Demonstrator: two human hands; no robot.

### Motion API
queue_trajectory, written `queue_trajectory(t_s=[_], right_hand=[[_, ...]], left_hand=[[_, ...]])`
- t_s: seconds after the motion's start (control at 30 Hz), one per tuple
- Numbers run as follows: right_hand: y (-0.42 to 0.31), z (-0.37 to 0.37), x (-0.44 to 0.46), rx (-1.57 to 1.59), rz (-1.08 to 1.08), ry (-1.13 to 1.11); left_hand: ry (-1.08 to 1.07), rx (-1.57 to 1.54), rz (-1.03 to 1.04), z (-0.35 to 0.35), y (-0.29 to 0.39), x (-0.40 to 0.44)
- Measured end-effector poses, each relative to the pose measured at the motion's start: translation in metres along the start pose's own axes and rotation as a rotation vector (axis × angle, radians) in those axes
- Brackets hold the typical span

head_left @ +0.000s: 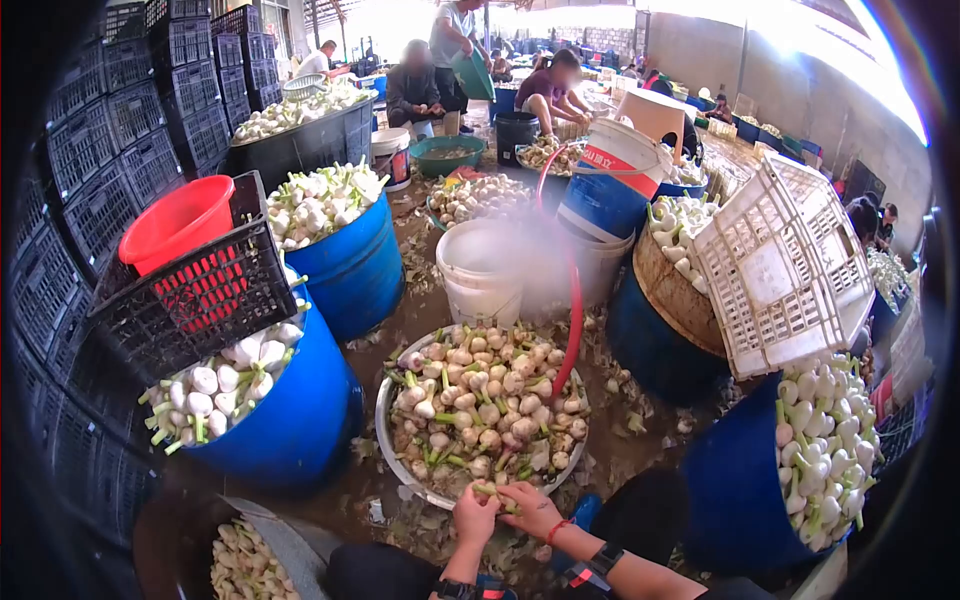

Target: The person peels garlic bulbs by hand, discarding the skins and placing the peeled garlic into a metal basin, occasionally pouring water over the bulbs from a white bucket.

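Note:
My left hand [476, 515] and my right hand [532, 510] meet just over the near rim of a wide metal basin [384, 435]. Fingers of both are closed around a garlic bulb [487, 490], whose green stem shows between them; the bulb is mostly hidden by the fingers. Heaped in the basin are many unpeeled garlic bulbs [480, 385] with short green stems. A red hose [575, 325] curves down to the basin's right side. At lower left, partly cut off, a container holds paler garlic [250, 565].
Blue barrels of white garlic stand left [345, 265], front left [315, 400] and right [730, 475]. A black crate [215, 290] carries a red tub [180, 225]. White crates [780, 265] lean at right. Beyond the basin is a white bucket [478, 285]. Several people work farther back.

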State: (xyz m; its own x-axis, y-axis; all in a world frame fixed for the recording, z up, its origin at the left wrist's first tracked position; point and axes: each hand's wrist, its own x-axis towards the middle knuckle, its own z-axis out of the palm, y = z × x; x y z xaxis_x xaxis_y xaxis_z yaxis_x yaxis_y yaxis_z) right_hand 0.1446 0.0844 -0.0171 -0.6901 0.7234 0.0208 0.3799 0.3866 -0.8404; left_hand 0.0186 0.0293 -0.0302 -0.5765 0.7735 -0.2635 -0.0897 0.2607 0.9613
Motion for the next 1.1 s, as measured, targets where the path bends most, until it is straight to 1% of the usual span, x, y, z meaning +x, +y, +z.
queue_trajectory(t_s=[0.03,0.07,0.1,0.13,0.17,0.2,0.23,0.3,0.33,0.37,0.43,0.47,0.5,0.53,0.57,0.6,0.63,0.7,0.77,0.8,0.83,0.9,0.93,0.97,1.0,1.03,1.1], right_hand=[[-0.005,0.000,-0.001,0.006,0.008,-0.007],[-0.009,-0.001,-0.002,-0.078,0.038,0.001],[-0.011,0.000,-0.006,-0.162,0.074,0.000],[-0.008,0.004,-0.008,-0.163,0.023,0.064],[-0.009,0.004,-0.007,-0.164,-0.028,0.124],[-0.009,0.003,-0.007,-0.109,0.070,0.098],[-0.012,0.000,-0.009,-0.055,0.178,0.066],[0.010,-0.001,-0.007,0.719,0.348,-0.138],[0.011,-0.005,-0.005,0.880,0.411,-0.197],[0.011,-0.007,-0.002,1.040,0.463,-0.248],[-0.002,-0.013,0.001,1.075,0.575,-0.190],[-0.004,-0.010,0.001,0.968,0.469,-0.170],[-0.004,-0.007,-0.001,0.967,0.471,-0.171],[-0.001,-0.003,-0.003,0.815,0.343,-0.151],[-0.005,-0.002,-0.004,0.664,0.217,-0.133],[-0.009,-0.005,-0.005,0.851,0.301,-0.180],[-0.011,-0.006,-0.006,0.850,0.306,-0.185],[-0.012,-0.008,-0.008,1.337,0.541,-0.219],[-0.006,-0.002,-0.008,1.309,0.579,-0.249],[-0.007,0.003,-0.009,1.184,0.529,-0.186],[-0.008,0.005,-0.009,1.057,0.478,-0.126],[-0.014,-0.001,-0.011,1.041,0.487,-0.157],[-0.017,-0.004,-0.014,1.031,0.494,-0.186],[-0.019,-0.006,-0.014,1.021,0.499,-0.216],[-0.013,-0.004,-0.015,1.099,0.515,-0.201],[-0.010,-0.003,-0.016,1.100,0.519,-0.204],[-0.007,-0.003,-0.016,1.293,0.509,-0.229]], left_hand=[[0.064,0.333,0.093,-0.001,0.005,-0.005],[0.095,0.361,0.077,0.000,0.002,-0.006],[0.106,0.305,0.083,0.000,-0.002,-0.007],[0.117,0.146,0.094,0.001,-0.018,-0.002],[0.101,0.207,0.104,-0.001,-0.008,-0.002],[0.030,0.135,-0.013,-0.005,-0.002,-0.001],[-0.094,-0.218,-0.155,-0.007,-0.011,0.004],[-0.195,-0.487,-0.328,-0.016,-0.008,0.003],[-0.242,-0.667,-0.355,-0.021,-0.019,0.003],[-0.295,-0.747,-0.374,-0.023,-0.011,-0.001],[-0.258,-0.825,-0.414,-0.020,0.010,-0.010],[-0.255,-0.827,-0.416,-0.019,0.011,-0.011],[-0.238,-0.687,-0.380,-0.017,0.012,-0.012],[-0.220,-0.549,-0.344,-0.017,0.012,-0.013],[-0.215,-0.552,-0.347,-0.019,0.011,-0.013],[-0.326,-0.643,-0.335,-0.025,0.011,-0.011],[-0.439,-0.733,-0.322,-0.029,0.011,-0.009],[-0.465,-0.772,-0.311,-0.030,0.018,-0.012],[-0.314,-0.726,-0.143,-0.030,0.016,-0.011],[-0.149,-0.571,-0.082,-0.023,0.019,-0.013],[-0.147,-0.571,-0.084,-0.022,0.021,-0.015],[-0.256,-0.438,-0.092,-0.021,0.021,-0.019],[-0.370,-0.551,-0.145,-0.027,0.020,-0.019],[-0.365,-0.554,-0.149,-0.032,0.016,-0.017],[-0.399,-0.783,-0.228,-0.036,0.010,-0.015],[-0.431,-1.012,-0.302,-0.038,0.006,-0.014],[-0.390,-1.031,-0.327,-0.038,0.005,-0.014]])
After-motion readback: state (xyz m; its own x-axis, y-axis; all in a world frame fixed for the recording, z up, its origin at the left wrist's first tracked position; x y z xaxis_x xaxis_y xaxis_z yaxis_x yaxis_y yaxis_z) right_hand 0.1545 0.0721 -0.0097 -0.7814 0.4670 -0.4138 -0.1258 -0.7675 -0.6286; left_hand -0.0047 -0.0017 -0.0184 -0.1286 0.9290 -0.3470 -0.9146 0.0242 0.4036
